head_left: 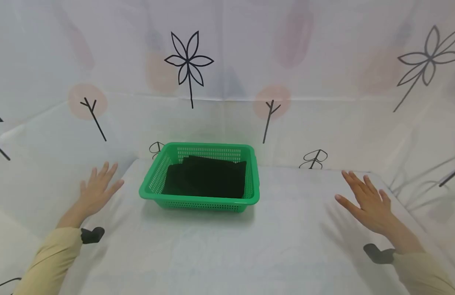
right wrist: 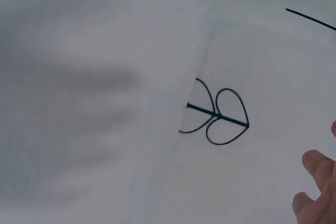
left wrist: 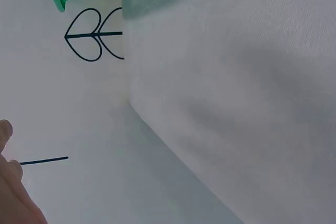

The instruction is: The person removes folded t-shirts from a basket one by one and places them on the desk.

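While the left hand (head_left: 96, 190) and the right hand (head_left: 369, 207) are hovering with nothing in their grasp, a green basket (head_left: 199, 200) is sitting between the 2.
The left hand is spreading its straight fingers near the basket's left side; the right is extending its fingers well apart, to the basket's right. Black folded material (head_left: 205, 179) is lying inside the basket, a white-covered table (head_left: 286, 241) is supporting it, and a patterned sheet (head_left: 234, 78) is hanging behind it.

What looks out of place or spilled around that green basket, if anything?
Nothing stands out. The green basket sits upright on the white surface with no visible damage, and the black material lies inside it, none spilling out.
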A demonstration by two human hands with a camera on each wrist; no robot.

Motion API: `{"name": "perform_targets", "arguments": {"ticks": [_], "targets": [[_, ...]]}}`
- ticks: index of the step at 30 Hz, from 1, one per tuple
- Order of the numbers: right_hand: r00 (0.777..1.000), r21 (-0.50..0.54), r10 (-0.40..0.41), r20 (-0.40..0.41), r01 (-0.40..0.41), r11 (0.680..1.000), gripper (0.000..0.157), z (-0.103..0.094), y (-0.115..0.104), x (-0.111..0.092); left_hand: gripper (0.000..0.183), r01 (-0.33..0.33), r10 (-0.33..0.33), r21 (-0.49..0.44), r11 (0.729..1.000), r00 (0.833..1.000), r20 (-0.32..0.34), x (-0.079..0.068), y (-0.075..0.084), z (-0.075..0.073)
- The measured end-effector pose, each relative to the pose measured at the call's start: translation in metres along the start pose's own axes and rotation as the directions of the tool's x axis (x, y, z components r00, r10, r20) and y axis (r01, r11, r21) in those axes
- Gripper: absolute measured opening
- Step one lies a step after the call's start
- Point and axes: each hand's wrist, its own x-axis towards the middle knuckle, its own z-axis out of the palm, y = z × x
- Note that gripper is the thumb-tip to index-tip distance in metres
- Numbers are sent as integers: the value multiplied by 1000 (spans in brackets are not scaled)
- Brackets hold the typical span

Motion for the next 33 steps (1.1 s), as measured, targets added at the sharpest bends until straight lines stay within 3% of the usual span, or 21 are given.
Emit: {"name": "perform_targets", "arguments": {"ticks": [6, 14, 25, 33], "targets": [[999, 51, -15, -51, 17, 999, 75, 0, -7, 3, 74, -12, 11, -40, 999, 1000, -23, 3, 4, 0], [997, 220, -37, -70, 52, 974, 71, -7, -22, 7, 68, -67, 54, -172, 983, 995, -80, 2, 12, -3], [987, 322, -47, -156, 95, 942, 64, -14, -50, 15, 64, -116, 78, -217, 969, 981, -179, -1, 27, -5], [967, 369, -35, -252, 129, 921, 58, -15, -65, 23, 63, -58, 6, -267, 962, 982, -191, -3, 43, -12]]}}
